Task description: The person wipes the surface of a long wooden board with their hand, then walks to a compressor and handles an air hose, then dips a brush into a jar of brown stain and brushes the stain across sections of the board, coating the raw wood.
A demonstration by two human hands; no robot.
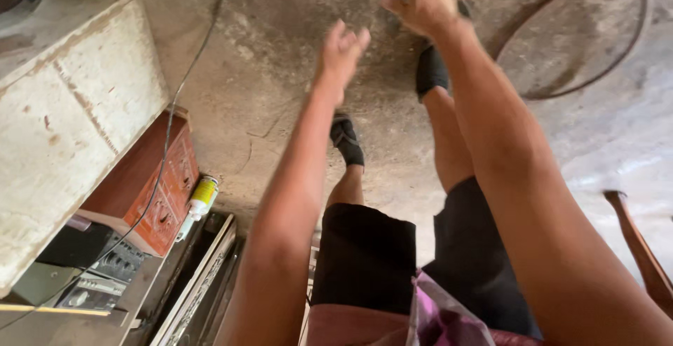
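Head view: left hand fingers loosely spread over concrete floor; right hand fingers curled, contents unclear

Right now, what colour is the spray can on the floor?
Yellow with a white base, the spray can shows best in the head view.

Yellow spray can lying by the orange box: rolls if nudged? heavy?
The spray can lies on its side and looks round, so a sideways nudge would probably roll it, though the orange box right beside it would likely stop it. It looks small and slim, so probably light and rigid. Neither the left hand nor the right hand is near it.
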